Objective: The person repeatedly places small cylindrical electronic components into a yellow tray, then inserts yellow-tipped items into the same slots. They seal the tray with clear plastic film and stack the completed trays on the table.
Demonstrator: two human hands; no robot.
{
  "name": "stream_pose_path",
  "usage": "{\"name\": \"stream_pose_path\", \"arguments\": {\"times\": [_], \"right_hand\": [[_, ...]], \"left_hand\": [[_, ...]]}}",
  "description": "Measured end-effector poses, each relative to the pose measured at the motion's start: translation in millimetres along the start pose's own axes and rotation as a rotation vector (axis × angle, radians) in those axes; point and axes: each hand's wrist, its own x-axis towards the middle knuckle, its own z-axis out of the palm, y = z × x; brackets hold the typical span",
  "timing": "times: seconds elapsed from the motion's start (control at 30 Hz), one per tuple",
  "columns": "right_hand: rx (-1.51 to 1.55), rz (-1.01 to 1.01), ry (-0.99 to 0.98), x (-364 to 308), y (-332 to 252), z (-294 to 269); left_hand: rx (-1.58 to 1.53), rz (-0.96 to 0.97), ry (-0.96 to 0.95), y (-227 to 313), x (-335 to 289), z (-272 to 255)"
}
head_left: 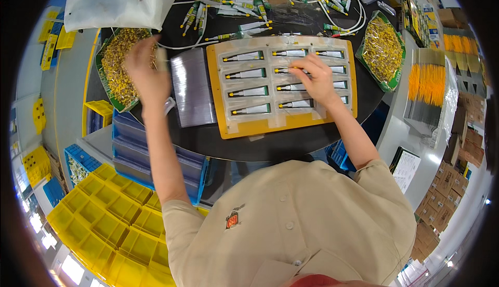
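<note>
My left hand [148, 74] is smeared by motion over the left green-edged tray [115, 87], which is heaped with small yellow and brown pieces [120, 61]. Its fingers cannot be made out. On the round black table lies a yellow board [224, 128] with a pale top and rows of slots, each holding a small white-and-green tube [248, 74]. My right hand [317, 76] is over the board's middle column, thumb and fingertips pinched on a small yellow piece [293, 69] by a tube in the second row. The hand covers part of the neighbouring tubes.
A stack of clear plastic sheets [192, 87] lies left of the board. Loose tubes [244, 1] with yellow tips and a white cord [358, 24] spread behind it. Another green-edged tray [384, 53] stands right. Yellow bins [104, 209] and a blue crate [156, 157] are at lower left.
</note>
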Motion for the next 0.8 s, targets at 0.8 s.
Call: {"name": "stream_pose_path", "arguments": {"times": [0.8], "right_hand": [[-0.111, 0.068, 0.123, -84, 32, -83]], "left_hand": [[-0.054, 0.3, -0.577, 126, -26, 71]]}}
